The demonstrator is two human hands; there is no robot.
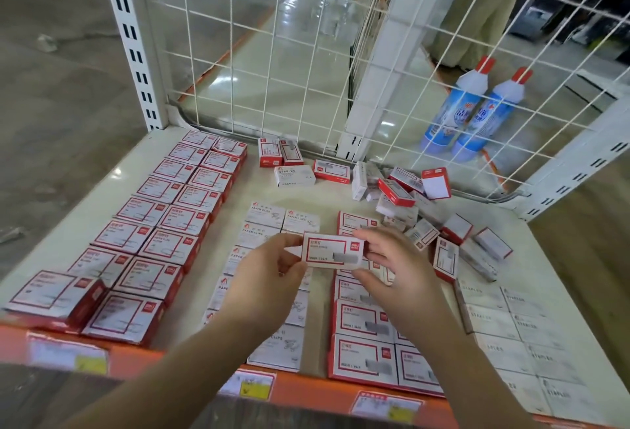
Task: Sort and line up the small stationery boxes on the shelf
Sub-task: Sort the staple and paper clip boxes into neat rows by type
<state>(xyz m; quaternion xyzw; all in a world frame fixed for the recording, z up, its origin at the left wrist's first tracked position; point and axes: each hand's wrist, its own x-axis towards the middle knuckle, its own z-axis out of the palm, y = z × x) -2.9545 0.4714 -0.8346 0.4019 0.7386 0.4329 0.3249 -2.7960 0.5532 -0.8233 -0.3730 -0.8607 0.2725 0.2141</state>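
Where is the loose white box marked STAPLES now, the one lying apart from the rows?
In the head view the white STAPLES box lies near the back of the shelf, centre, just before the wire grid, between two upright red boxes and a flat red box.

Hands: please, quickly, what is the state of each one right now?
Left hand: pinches the left end of the red-and-white staple box.
Right hand: grips the right end of the same box.

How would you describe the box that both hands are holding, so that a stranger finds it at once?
Start at the orange shelf edge and look up the middle, above the rows. There the left hand and right hand pinch one box by its ends. It alone is lifted off the shelf, white with a red frame.
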